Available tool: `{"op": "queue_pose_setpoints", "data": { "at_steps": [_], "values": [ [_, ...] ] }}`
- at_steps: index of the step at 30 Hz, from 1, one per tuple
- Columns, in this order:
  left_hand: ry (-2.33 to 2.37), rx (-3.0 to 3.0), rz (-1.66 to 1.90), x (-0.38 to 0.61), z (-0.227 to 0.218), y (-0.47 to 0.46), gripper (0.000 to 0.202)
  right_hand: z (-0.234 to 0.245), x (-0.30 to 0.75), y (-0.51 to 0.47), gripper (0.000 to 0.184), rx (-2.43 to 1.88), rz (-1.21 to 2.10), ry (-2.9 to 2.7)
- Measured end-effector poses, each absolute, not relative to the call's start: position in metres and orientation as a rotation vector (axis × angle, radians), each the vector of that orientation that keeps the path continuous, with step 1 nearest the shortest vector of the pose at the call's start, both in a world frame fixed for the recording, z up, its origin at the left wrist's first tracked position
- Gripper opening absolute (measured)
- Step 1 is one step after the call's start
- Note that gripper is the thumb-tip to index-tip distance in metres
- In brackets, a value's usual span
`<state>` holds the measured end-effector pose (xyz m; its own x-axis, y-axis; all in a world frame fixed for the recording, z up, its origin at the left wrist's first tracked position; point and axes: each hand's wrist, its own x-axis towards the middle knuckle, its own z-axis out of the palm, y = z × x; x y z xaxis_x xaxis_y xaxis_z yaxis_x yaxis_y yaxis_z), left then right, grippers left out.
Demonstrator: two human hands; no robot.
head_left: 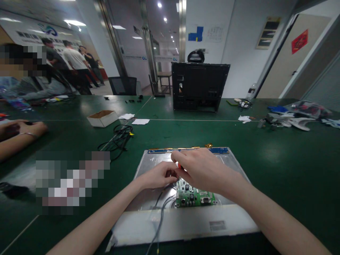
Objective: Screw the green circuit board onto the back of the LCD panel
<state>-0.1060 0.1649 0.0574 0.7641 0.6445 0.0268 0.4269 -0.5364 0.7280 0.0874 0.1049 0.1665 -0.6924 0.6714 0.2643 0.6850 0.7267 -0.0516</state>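
A metal-backed display panel (148, 196) lies flat on the table in front of me, with a green circuit board (195, 198) on it. My right hand (200, 166) is closed over the board's upper left, gripping what looks like a screwdriver; just a bit of its red-orange handle (180, 166) shows. My left hand (160, 174) is beside it, its fingers pinched near the board's left edge; what they hold is hidden. Thin cables (162, 214) run from the board's left side over the panel's near edge. A narrow blue board (220, 150) lines the far edge.
A black monitor housing (200, 86) stands at the back. To the left are a small open box (102, 118), a coil of black cable (119, 136) and another person's hands (29, 129). Bags and loose parts (289, 118) lie at the far right.
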Motion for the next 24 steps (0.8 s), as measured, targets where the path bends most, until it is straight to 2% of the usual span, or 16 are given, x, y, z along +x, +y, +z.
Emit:
{"op": "queue_pose_setpoints", "data": {
  "at_steps": [19,24],
  "values": [
    [0.777,2.158,0.329,-0.1052,0.061,0.165,0.012,0.1691,0.0893,0.1066,0.014,-1.229,-0.054,-2.625],
    [0.795,2.16,0.366,-0.1047,0.0593,0.1638,0.01,0.1664,0.0886,0.1084,0.013,-1.215,-0.136,-2.621]
  ]
}}
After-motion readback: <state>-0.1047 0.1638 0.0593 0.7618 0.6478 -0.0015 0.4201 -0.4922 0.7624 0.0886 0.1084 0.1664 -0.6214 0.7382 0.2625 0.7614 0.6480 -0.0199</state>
